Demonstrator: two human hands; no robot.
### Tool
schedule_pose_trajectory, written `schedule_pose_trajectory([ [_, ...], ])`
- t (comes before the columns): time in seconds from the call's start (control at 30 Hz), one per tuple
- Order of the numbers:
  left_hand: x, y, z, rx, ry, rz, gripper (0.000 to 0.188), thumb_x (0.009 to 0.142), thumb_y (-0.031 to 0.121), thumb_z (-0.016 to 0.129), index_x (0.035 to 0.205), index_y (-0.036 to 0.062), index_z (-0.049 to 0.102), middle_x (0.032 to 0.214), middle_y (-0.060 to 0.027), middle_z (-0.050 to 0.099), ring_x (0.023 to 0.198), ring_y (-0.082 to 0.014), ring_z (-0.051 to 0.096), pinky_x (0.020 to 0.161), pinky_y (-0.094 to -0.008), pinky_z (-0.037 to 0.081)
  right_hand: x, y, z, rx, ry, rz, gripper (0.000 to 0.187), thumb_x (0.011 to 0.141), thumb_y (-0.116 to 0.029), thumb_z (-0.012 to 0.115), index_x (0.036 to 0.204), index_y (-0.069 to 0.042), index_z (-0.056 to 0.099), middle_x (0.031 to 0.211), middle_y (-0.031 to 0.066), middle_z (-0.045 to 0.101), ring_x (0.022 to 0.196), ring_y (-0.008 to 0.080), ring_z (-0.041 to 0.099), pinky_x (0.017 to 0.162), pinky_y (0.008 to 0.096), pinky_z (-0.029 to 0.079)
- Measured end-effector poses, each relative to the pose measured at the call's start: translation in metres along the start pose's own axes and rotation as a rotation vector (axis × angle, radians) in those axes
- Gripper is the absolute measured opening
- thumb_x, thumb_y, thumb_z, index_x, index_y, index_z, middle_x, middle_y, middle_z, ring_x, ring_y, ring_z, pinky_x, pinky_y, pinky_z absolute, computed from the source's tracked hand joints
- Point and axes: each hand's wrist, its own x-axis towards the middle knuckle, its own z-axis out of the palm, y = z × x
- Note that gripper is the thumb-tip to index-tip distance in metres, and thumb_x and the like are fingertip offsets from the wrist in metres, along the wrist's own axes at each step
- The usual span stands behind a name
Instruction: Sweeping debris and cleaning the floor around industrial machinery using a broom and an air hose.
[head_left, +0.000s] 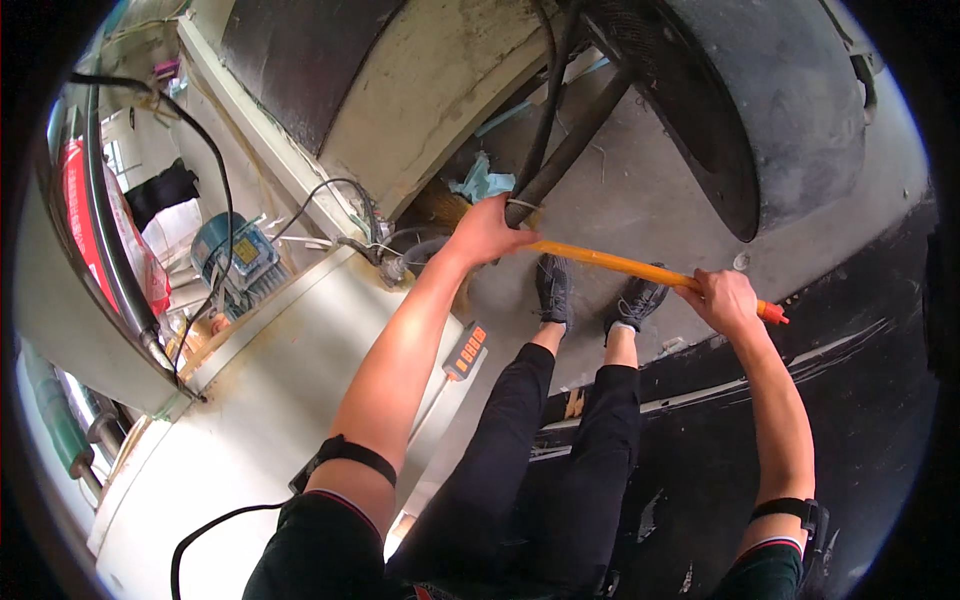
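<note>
The left hand (488, 234) seems closed round the orange pole (610, 262), though its fingers are partly hidden; the right hand (727, 300) is wrapped round it near the red tip (773, 313). The pole slants across in front of the person, beyond the shoes (553, 288). This wide, two-handed hold should steer well — best with the right hand guiding the end and the left steadying. The dark hose (590, 140) passes close by the left hand, so small, slow strokes look safest, clear of snags.
</note>
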Motion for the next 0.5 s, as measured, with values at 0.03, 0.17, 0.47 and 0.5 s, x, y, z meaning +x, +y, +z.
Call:
schedule_pose_trajectory([
  [0.03, 0.0, -0.001, 0.0, -0.015, -0.016, -0.035, 0.062, 0.072, 0.026, 0.086, 0.121, -0.0031, 0.061, 0.08, -0.0106, 0.071, 0.066, -0.019, 0.07, 0.062, -0.0344, 0.055, -0.009, 0.005, -0.001, 0.003, 0.001, 0.007, 0.048, 0.092, -0.053, 0.066, 0.084, -0.006, 0.067, 0.067, 0.0171, 0.065, 0.067, 0.0419, 0.064, 0.063, 0.0505, 0.051],
  [0.17, -0.003, -0.002, -0.01, 0.044, -0.061, -0.064, 0.05, 0.078, 0.024, 0.086, 0.115, -0.0011, 0.063, 0.084, -0.0057, 0.068, 0.065, -0.0129, 0.065, 0.061, -0.0318, 0.054, -0.111, 0.045, -0.032, 0.057, -0.06, 0.246, 0.045, 0.093, -0.046, 0.068, 0.08, -0.004, 0.064, 0.071, 0.0179, 0.065, 0.073, 0.0404, 0.064, 0.067, 0.0509, 0.049],
  [0.47, 0.002, -0.017, -0.007, 0.103, 0.009, 0.056, 0.056, 0.072, 0.029, 0.085, 0.117, 0.0016, 0.067, 0.096, -0.0177, 0.075, 0.088, -0.029, 0.074, 0.08, -0.0399, 0.055, -0.24, 0.076, -0.113, 0.071, -0.089, 0.262, 0.04, 0.086, -0.035, 0.076, 0.07, -0.005, 0.055, 0.059, 0.0179, 0.055, 0.055, 0.0393, 0.057, 0.058, 0.047, 0.044],
  [0.5, 0.002, -0.011, -0.005, 0.116, 0.006, 0.063, 0.056, 0.072, 0.029, 0.085, 0.117, 0.0016, 0.067, 0.096, -0.0177, 0.075, 0.088, -0.029, 0.074, 0.08, -0.0399, 0.055, -0.213, 0.08, -0.086, 0.072, -0.098, 0.193, 0.043, 0.087, -0.039, 0.075, 0.07, -0.006, 0.055, 0.059, 0.017, 0.056, 0.055, 0.0389, 0.057, 0.058, 0.0475, 0.045],
])
